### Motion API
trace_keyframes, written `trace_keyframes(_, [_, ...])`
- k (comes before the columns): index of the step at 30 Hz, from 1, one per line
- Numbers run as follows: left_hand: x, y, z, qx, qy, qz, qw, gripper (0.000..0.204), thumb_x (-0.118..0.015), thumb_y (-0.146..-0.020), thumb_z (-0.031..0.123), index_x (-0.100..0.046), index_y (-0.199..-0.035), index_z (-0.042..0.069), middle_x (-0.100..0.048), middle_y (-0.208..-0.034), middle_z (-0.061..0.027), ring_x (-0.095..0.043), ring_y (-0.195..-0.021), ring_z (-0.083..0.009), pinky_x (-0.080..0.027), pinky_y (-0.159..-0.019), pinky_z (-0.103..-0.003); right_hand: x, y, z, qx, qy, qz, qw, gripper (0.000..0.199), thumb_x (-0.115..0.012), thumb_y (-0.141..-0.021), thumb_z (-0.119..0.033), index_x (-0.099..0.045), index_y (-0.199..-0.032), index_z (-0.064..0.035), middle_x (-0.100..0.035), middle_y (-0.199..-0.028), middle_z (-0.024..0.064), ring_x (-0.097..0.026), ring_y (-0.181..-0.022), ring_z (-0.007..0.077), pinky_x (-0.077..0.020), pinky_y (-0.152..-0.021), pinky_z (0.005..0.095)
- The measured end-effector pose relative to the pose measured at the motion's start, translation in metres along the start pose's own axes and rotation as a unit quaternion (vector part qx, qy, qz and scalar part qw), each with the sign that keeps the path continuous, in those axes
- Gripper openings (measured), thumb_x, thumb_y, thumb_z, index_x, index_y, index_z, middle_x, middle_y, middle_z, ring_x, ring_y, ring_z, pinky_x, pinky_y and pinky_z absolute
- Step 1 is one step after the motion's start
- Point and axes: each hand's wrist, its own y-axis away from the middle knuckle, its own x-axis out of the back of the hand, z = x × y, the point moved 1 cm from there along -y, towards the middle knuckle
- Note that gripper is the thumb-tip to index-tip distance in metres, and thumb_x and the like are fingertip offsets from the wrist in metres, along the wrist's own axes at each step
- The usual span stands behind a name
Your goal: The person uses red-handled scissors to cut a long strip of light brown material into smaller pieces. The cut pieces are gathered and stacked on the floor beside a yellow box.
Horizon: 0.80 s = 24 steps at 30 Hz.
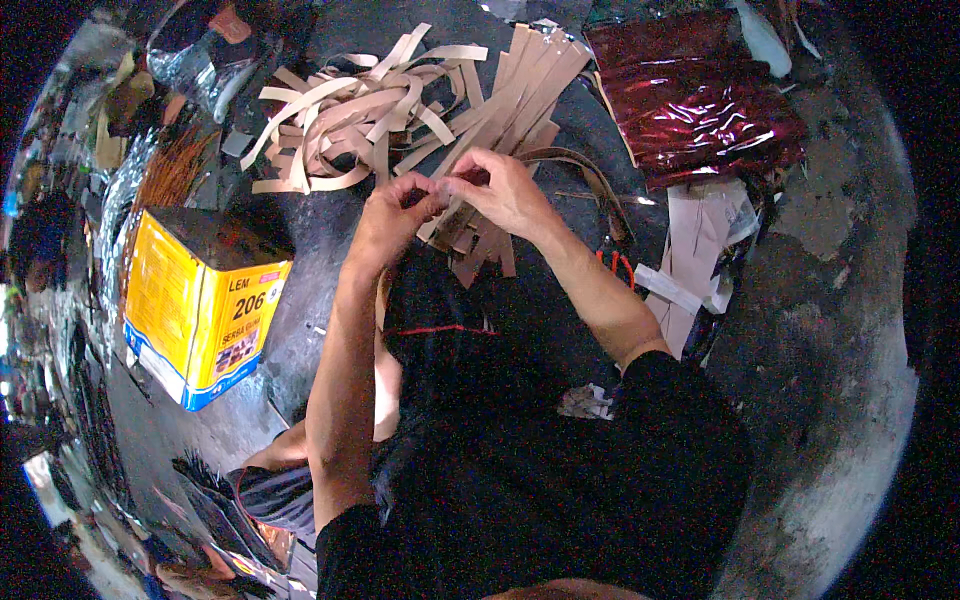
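Observation:
My left hand (390, 222) and my right hand (507, 192) meet in front of me, thumbs and fingertips pinched close together. Whatever lies between the fingertips is too small or hidden to name. Just beyond them, a tangle of curled tan strips (345, 118) spreads to the left. Straighter tan strips (520, 88) lie in a bundle that runs under and behind my right hand. To the right of that hand is a dark brown curved strap (597, 185).
A yellow square tin (200, 305) stands at the left. Shiny dark red sheeting (700, 105) lies at the far right, above pale flat pieces (690, 240). Something with orange loop handles (622, 268) sits beside my right forearm. Brown bristle-like strands (175, 170) lie behind the tin.

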Motion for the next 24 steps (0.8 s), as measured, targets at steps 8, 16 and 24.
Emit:
trace_keyframes(8, [-0.016, 0.007, 0.022, -0.040, -0.062, -0.094, 0.993, 0.015, -0.058, -0.087, 0.012, -0.064, -0.096, 0.002, -0.066, -0.076, -0.0054, -0.059, -0.068, -0.0109, -0.048, -0.063, -0.026, 0.015, 0.033, 0.001, -0.062, -0.049, -0.034, 0.996, 0.019, -0.066, -0.082, -0.017, -0.064, -0.090, 0.0000, -0.064, -0.079, 0.0054, -0.057, -0.071, 0.0095, -0.0467, -0.065, 0.0261])
trace_keyframes(16, [-0.021, 0.011, 0.024, -0.055, -0.084, 0.025, 0.995, 0.021, -0.063, -0.081, 0.018, -0.064, -0.089, -0.001, -0.066, -0.075, -0.0130, -0.063, -0.068, -0.0170, -0.049, -0.064, -0.031, 0.011, 0.049, -0.025, -0.011, -0.057, 0.019, 0.998, 0.022, -0.057, -0.087, -0.013, -0.061, -0.103, 0.0007, -0.064, -0.090, 0.0131, -0.062, -0.080, 0.0195, -0.0477, -0.071, 0.0299])
trace_keyframes(24, [-0.020, 0.019, 0.029, -0.054, -0.119, 0.142, 0.981, 0.021, -0.062, -0.077, 0.018, -0.063, -0.087, 0.001, -0.065, -0.077, -0.0163, -0.065, -0.071, -0.0246, -0.049, -0.066, -0.034, -0.008, 0.044, -0.036, 0.021, -0.041, 0.029, 0.999, 0.022, -0.050, -0.090, -0.008, -0.058, -0.108, 0.0024, -0.063, -0.098, 0.0161, -0.061, -0.092, 0.0201, -0.0485, -0.079, 0.0319])
